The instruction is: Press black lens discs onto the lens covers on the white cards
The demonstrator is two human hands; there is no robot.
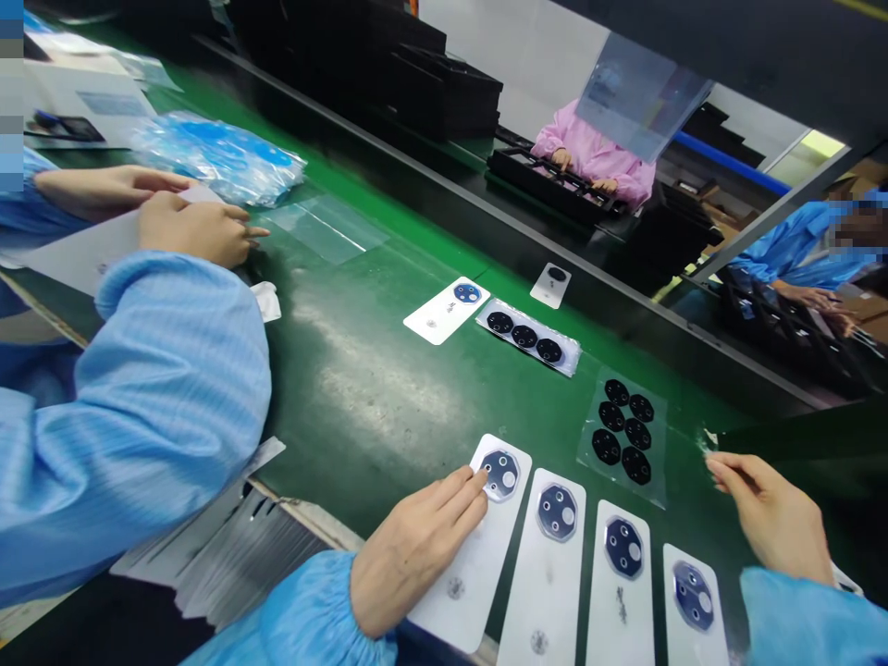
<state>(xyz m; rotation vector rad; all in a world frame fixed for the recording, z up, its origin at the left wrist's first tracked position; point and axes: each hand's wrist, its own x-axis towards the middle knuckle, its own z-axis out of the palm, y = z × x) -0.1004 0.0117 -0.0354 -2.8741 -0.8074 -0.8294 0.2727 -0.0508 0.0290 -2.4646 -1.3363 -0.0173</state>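
My left hand point(420, 541) lies on the leftmost white phone back panel point(478, 564), fingers stretched, fingertips at its dark octagonal camera piece point(500, 474). More white panels stand in a row to its right: a second panel point(545, 592), a third panel point(620, 592) and a fourth panel point(694, 638), each with a dark octagon near the top. At the right, my right hand point(777, 513) is raised, thumb and finger pinching a small clear scrap of film point(709, 440). Between the hands and the back rail lies a clear sheet point(589, 449) of black octagonal stickers.
Farther back lie a strip of three black octagons point(524, 336), a white panel point(446, 313) and a smaller one point(551, 287). A co-worker's blue sleeve point(139, 398) reaches in from the left, near a stack of sheets point(236, 546) and plastic bags point(215, 157). A metal rail point(486, 222) borders the bench.
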